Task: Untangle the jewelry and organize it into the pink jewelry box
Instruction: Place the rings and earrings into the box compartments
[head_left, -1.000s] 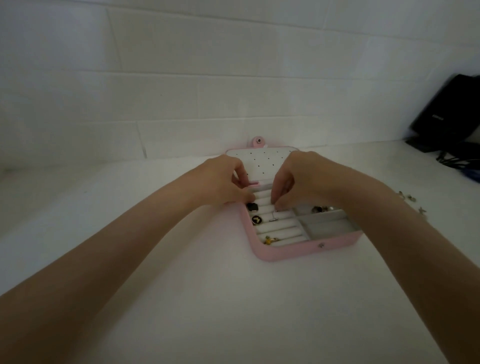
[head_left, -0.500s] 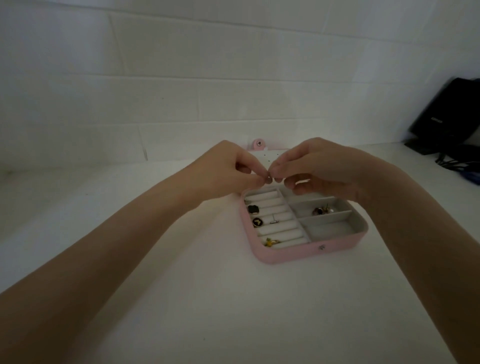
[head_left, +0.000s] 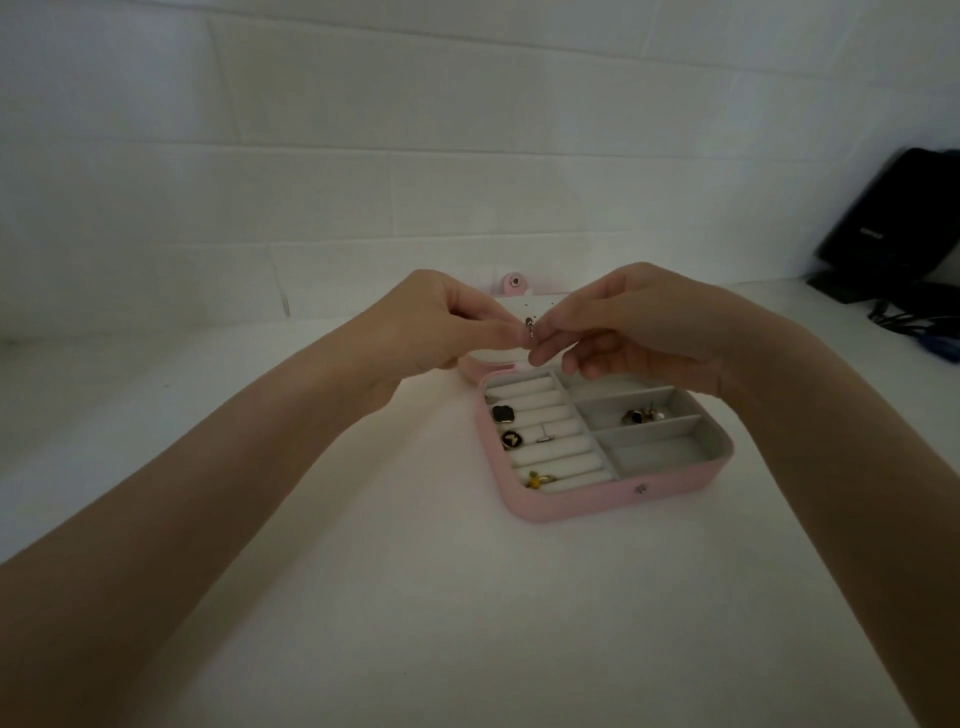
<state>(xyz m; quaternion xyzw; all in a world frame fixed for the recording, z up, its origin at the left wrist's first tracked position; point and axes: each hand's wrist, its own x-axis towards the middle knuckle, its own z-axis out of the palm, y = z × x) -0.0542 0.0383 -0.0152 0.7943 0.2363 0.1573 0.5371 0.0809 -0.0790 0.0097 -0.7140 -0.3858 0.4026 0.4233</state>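
Note:
The pink jewelry box (head_left: 613, 496) lies open on the white counter, its lid (head_left: 514, 283) flat behind it. Two black pieces (head_left: 503, 414) and a gold one (head_left: 537, 479) sit among the white ring rolls, with a thin pin (head_left: 545, 436) beside them. A small cluster of earrings (head_left: 641, 415) rests in a grey compartment. Above the box's far end, my left hand (head_left: 441, 325) and my right hand (head_left: 628, 325) meet fingertip to fingertip, both pinching one tiny metal earring (head_left: 530, 328).
A white tiled wall (head_left: 467, 156) rises right behind the box. At the far right stands a black device (head_left: 898, 223) with dark cables (head_left: 909, 317) and a blue item (head_left: 940, 348) on the counter.
Both hands have lifted from the ring rolls and now hold a small earring in the air above the box's far end. The view has tilted slightly.

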